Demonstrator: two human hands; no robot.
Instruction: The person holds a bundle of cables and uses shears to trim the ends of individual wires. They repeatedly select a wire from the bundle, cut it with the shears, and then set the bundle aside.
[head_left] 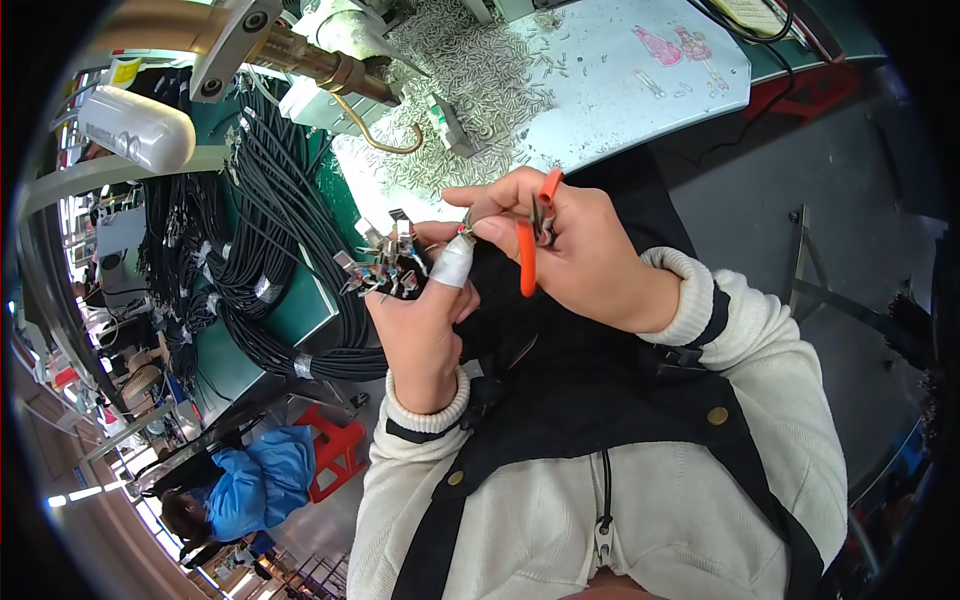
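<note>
My left hand is closed around a bunch of cable ends with metal connectors and short coloured wires. White tape wraps its thumb. My right hand carries small orange-handled cutters, tucked in the palm with the handles sticking out. Its thumb and forefinger meet at the tip of my taped thumb, on thin wire ends. The cutters' blades are mostly hidden by the fingers. Both hands are in front of my dark apron, near the table's front edge.
Small silvery metal pieces cover much of the pale tabletop. A machine with a brass-coloured shaft overhangs it. Bundled black cables lie on a green surface at left. A person in blue sits by a red stool.
</note>
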